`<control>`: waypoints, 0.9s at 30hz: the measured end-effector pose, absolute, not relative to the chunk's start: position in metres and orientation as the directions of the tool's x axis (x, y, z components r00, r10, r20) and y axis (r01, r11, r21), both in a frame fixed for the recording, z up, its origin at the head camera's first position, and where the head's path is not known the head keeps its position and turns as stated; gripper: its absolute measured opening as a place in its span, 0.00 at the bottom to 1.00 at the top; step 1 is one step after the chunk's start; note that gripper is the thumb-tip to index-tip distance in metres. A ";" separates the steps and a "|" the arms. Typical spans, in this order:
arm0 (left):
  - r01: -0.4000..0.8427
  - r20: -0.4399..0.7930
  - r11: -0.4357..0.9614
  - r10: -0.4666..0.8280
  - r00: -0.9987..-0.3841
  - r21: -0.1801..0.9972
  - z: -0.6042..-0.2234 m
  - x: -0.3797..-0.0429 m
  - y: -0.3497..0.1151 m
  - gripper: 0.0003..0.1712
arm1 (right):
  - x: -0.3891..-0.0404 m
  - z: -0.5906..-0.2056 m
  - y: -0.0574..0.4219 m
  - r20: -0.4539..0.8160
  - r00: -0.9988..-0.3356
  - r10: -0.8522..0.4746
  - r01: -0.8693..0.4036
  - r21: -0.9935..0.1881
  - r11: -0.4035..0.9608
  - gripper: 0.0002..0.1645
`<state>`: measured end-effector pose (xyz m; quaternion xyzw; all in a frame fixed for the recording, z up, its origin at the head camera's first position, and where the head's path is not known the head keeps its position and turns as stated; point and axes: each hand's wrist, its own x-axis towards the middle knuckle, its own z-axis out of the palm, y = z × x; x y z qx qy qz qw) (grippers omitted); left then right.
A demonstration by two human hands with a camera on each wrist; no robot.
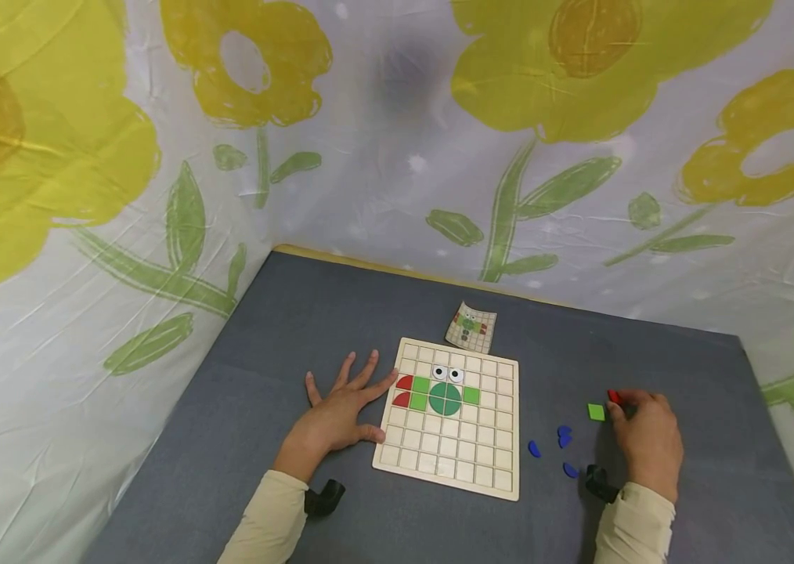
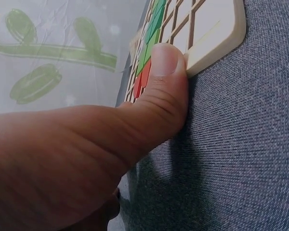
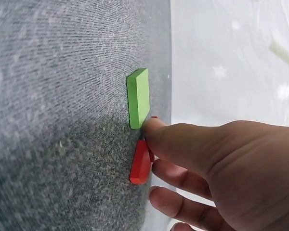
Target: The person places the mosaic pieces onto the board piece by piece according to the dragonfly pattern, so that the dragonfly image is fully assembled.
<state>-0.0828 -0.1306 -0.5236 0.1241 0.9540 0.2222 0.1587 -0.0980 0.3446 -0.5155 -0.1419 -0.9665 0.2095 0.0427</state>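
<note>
A wooden grid board [image 1: 418, 439] lies on the table, bearing red quarter-circles [image 1: 402, 391], green squares [image 1: 470, 395], a teal circle [image 1: 445, 399] and two eye pieces [image 1: 448, 374]. My left hand [image 1: 337, 419] is spread flat with its thumb [image 2: 166, 70] on the board's left edge; the index fingertip touches the edge farther up. To the right, my right hand [image 1: 647, 439] pinches a red piece [image 1: 614, 396], mostly hidden behind the thumb in the right wrist view. Another red piece [image 3: 140, 163] lies just below that thumb. A green square [image 1: 596, 412] is beside the fingertips.
Several blue pieces [image 1: 570, 470] lie between the board and my right hand. A small pattern card [image 1: 471, 327] stands partly behind the board's far edge. Flower-printed cloth [image 1: 383, 157] hangs around the back and sides of the dark table [image 1: 341, 305].
</note>
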 end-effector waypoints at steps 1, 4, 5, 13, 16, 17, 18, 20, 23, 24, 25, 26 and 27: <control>0.168 -0.246 0.870 0.308 -0.919 0.464 -0.524 -0.083 -0.131 0.62 | -0.098 -0.515 0.344 0.026 -0.956 0.292 0.255 -0.416 0.873 0.18; 0.171 -0.243 0.868 0.311 -0.919 0.466 -0.523 -0.083 -0.131 0.62 | -0.099 -0.514 0.344 0.019 -0.955 0.296 0.261 -0.418 0.870 0.17; 0.171 -0.242 0.868 0.312 -0.919 0.466 -0.523 -0.083 -0.131 0.62 | -0.099 -0.514 0.343 0.015 -0.954 0.298 0.265 -0.419 0.869 0.17; 0.169 -0.240 0.866 0.310 -0.920 0.470 -0.523 -0.082 -0.130 0.62 | -0.099 -0.514 0.344 0.007 -0.952 0.307 0.273 -0.438 0.857 0.17; 0.168 -0.242 0.865 0.310 -0.919 0.473 -0.523 -0.082 -0.130 0.62 | -0.098 -0.515 0.343 0.030 -0.952 0.304 0.259 -0.445 0.857 0.17; 0.166 -0.245 0.866 0.310 -0.918 0.471 -0.523 -0.082 -0.130 0.62 | -0.097 -0.515 0.342 0.036 -0.953 0.300 0.253 -0.444 0.859 0.17; 0.164 -0.250 0.867 0.309 -0.918 0.470 -0.523 -0.082 -0.130 0.62 | -0.096 -0.515 0.341 0.044 -0.954 0.296 0.247 -0.443 0.862 0.17; 0.164 -0.248 0.868 0.308 -0.918 0.470 -0.523 -0.081 -0.131 0.62 | -0.095 -0.513 0.336 0.055 -0.957 0.286 0.234 -0.440 0.867 0.18; 0.164 -0.249 0.870 0.306 -0.919 0.465 -0.523 -0.082 -0.131 0.61 | -0.092 -0.510 0.327 0.076 -0.960 0.269 0.211 -0.439 0.874 0.17; 0.165 -0.244 0.869 0.306 -0.920 0.467 -0.522 -0.081 -0.131 0.61 | -0.092 -0.509 0.324 0.085 -0.961 0.264 0.201 -0.440 0.875 0.17; 0.167 -0.243 0.870 0.306 -0.920 0.465 -0.522 -0.082 -0.131 0.61 | -0.091 -0.508 0.321 0.092 -0.961 0.259 0.193 -0.445 0.875 0.17; 0.168 -0.240 0.869 0.307 -0.921 0.466 -0.522 -0.082 -0.131 0.61 | -0.091 -0.507 0.317 0.098 -0.962 0.255 0.186 -0.447 0.875 0.17; 0.169 -0.239 0.868 0.308 -0.921 0.466 -0.522 -0.081 -0.131 0.61 | -0.091 -0.506 0.314 0.102 -0.963 0.250 0.179 -0.450 0.875 0.17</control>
